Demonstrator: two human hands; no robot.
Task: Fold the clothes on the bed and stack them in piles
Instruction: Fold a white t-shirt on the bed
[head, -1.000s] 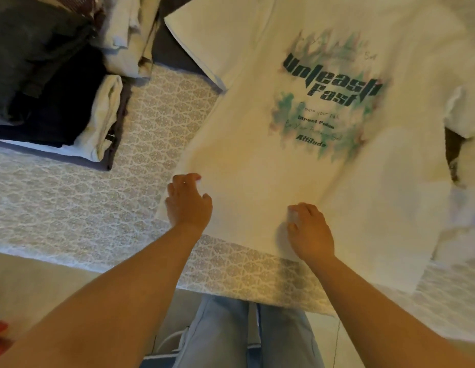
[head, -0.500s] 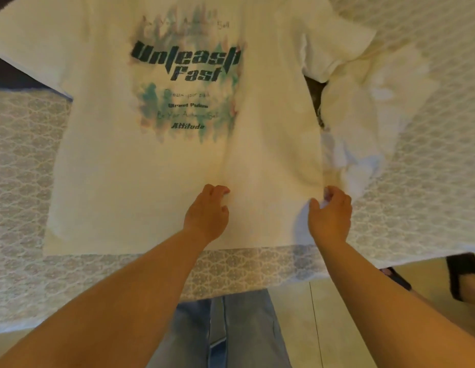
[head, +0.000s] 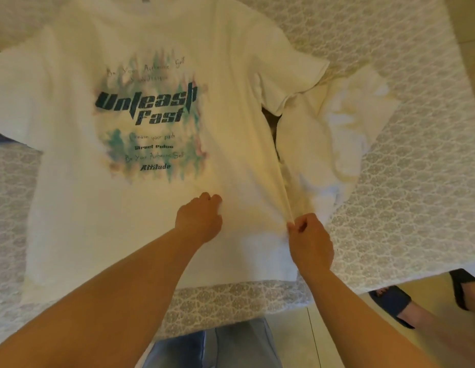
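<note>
Both arms reach forward, fingers curled.
The left hand [head: 199, 220] bunches cloth under its knuckles; the right hand [head: 310, 240] pinches a raised fold.

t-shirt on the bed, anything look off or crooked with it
Mostly flat, print up, but the white t-shirt is rucked along its right side seam, where the right hand pinches a ridge of cloth. The left hand grips the fabric nearby. A crumpled white garment lies bunched beside that sleeve, unfolded.

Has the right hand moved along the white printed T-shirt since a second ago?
Yes. The right hand went from mid-hem toward the white printed T-shirt's right side edge, which it pinches.
</note>
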